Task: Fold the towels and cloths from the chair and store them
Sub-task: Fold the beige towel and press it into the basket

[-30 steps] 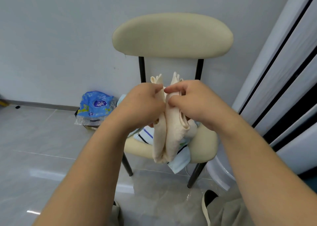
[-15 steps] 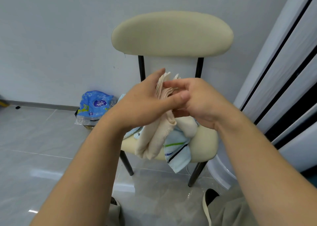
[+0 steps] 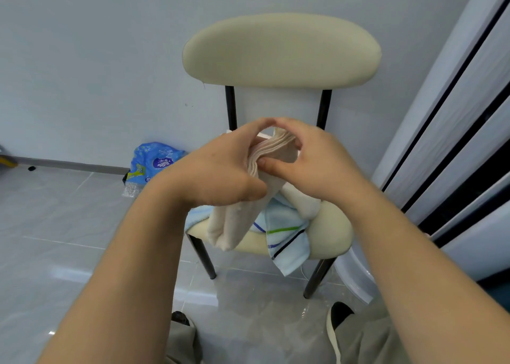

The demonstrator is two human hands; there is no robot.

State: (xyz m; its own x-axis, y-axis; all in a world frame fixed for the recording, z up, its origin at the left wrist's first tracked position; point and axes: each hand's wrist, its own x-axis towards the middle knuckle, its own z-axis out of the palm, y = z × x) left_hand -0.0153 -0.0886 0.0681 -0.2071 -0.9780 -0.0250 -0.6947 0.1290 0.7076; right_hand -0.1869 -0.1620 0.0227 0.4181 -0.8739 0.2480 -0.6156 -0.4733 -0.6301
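Pinching folded beige cloth (image 3: 230,227) in left hand (image 3: 220,173) and right hand (image 3: 313,166) above chair seat (image 3: 332,232), apparently squaring its layers.

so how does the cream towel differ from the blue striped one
The plain cream towel is gripped by the left hand and right hand; the light blue striped towel lies unheld on the beige chair seat. The cream one is gathered into stacked layers; the blue one lies loose, a corner hanging over the seat's front edge. Cream is unpatterned; blue has green, blue and dark stripes. Both are soft cloth.
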